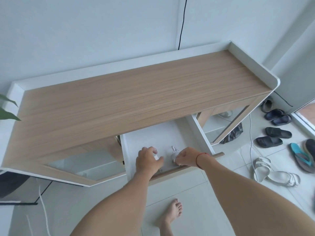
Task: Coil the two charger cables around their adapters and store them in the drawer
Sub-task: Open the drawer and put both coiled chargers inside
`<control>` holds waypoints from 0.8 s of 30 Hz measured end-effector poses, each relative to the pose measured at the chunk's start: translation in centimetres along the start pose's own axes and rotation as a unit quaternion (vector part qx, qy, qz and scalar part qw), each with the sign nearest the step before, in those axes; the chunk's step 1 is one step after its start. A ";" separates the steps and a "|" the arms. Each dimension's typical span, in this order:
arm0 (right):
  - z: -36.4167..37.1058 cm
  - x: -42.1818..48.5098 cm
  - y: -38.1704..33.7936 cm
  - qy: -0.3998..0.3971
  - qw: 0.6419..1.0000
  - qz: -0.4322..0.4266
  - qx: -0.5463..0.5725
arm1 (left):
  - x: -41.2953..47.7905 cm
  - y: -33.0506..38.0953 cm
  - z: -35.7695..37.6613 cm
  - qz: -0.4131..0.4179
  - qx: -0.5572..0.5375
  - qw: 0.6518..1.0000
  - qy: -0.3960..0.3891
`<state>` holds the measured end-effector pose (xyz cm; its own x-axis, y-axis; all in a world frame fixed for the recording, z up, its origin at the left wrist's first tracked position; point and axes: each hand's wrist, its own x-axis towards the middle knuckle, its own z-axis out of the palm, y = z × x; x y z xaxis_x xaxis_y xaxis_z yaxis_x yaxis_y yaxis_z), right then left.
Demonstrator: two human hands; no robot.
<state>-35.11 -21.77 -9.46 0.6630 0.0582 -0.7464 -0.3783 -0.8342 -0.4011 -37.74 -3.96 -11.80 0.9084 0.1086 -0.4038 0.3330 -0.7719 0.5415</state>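
Both are in now: the left hand [148, 159] has its fingers curled over a white adapter [156, 157], thumb clamped alongside, with most of it hidden under the palm. The right hand [185, 157] pinches the second coiled charger [174, 156] at the fingertips, and a stiff cable end [173, 148] pokes up just beyond them.

Here's the danger. That cable looks smooth, rubbery and springy, so the wraps could spring open the moment the grip lets go. The upright tail could also snag under the cabinet top when the drawer slides shut. Both bundles sit close behind the wooden front, so a loose loop might get trapped there too.

Around the fingers, the drawer [201, 132] is white, matte, flat-floored and square-walled. Beyond it lies a pale wood-grain cabinet top [136, 96] with a rounded white rim.
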 end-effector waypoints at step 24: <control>-2.5 2.8 -5.4 0.217 0.937 -0.137 -0.238 | 4.0 0.8 -4.5 0.070 0.219 0.968 0.103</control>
<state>-29.62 -18.43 -8.04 0.9321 0.1645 -0.3227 0.1072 -0.9763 -0.1882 -32.74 -1.27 -9.64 0.9828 0.0716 -0.1700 0.1053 -0.9745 0.1981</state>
